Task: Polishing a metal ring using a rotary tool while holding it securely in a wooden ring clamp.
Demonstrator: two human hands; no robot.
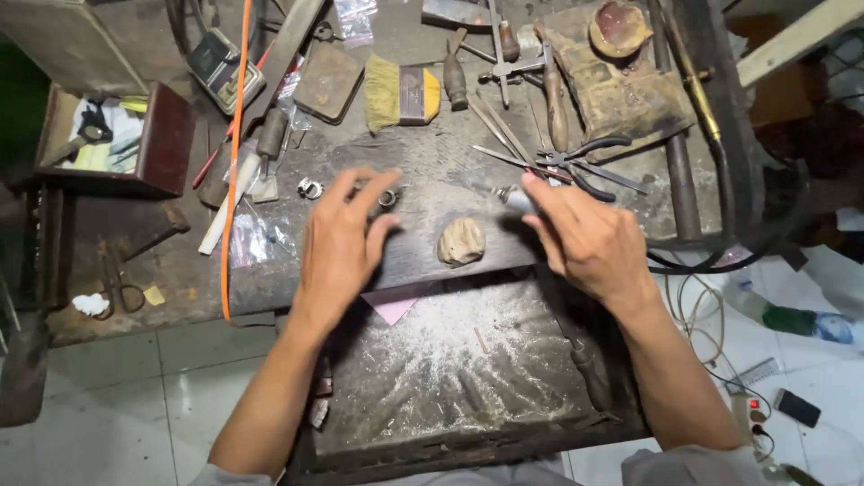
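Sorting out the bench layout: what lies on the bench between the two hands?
In the head view, a tan lump of clay-like material sits on the dark bench between the left hand and right hand; otherwise that stretch is bare.

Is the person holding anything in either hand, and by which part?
The left hand pinches a small metal ring by its rim; the right hand holds a slim metal tool near its tip.
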